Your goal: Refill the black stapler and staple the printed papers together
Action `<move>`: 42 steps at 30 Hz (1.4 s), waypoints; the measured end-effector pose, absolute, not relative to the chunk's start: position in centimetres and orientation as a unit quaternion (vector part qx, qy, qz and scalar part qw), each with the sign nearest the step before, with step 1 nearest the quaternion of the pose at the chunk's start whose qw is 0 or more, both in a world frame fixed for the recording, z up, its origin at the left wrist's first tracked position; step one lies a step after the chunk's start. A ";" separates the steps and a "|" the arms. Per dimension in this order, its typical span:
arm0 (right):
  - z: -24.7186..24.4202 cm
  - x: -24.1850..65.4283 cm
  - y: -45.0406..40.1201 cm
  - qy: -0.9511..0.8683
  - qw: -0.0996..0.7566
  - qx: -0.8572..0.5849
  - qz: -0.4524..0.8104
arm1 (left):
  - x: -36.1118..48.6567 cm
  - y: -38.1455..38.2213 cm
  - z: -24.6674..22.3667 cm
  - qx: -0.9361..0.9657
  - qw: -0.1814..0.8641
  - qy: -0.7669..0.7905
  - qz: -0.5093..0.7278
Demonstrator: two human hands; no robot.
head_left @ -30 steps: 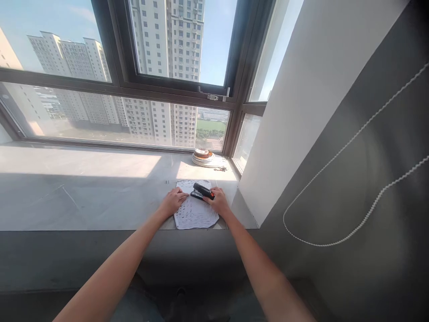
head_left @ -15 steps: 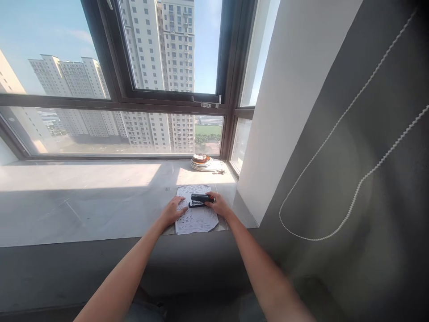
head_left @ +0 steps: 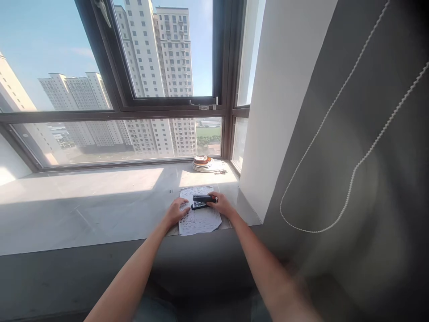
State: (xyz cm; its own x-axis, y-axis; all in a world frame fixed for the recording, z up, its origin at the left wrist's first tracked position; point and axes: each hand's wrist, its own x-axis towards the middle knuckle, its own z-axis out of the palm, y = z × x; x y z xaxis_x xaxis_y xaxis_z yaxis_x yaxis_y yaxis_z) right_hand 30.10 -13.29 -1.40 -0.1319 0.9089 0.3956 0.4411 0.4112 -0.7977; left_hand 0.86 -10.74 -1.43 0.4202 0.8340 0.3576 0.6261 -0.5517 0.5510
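Right hand (head_left: 221,205) grips the black stapler (head_left: 203,197) by its rear over the written paper (head_left: 200,222) at the window sill's (head_left: 110,219) front edge, toward its right corner; left hand (head_left: 174,212), fingers spread on the paper's left margin, should press it flat, stapler level.

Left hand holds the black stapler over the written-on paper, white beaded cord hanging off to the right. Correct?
Wrong hand: the head view shows the right hand holding the black stapler over the written-on paper; the white beaded cord does hang off to the right.
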 end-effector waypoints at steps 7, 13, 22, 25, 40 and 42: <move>-1.4 30.0 -13.3 -0.714 0.442 -0.478 0.257 | 1.0 -10.4 -1.6 0.830 0.148 0.430 0.322; -1.2 30.1 -13.4 -0.703 0.438 -0.493 0.267 | -1.3 -7.4 -2.0 0.743 0.044 0.577 0.336; -1.1 30.1 -13.6 -0.691 0.439 -0.502 0.279 | -1.5 -2.8 -1.9 0.721 0.006 0.661 0.208; -1.2 30.1 -13.6 -0.692 0.440 -0.496 0.286 | -1.6 -2.2 -1.9 0.704 0.013 0.676 0.218; -1.7 29.8 -13.0 -0.708 0.449 -0.473 0.272 | 2.5 -10.3 -1.4 0.842 0.184 0.393 0.321; -1.9 29.6 -12.9 -0.706 0.445 -0.482 0.266 | 2.9 -10.6 -1.5 0.851 0.174 0.389 0.306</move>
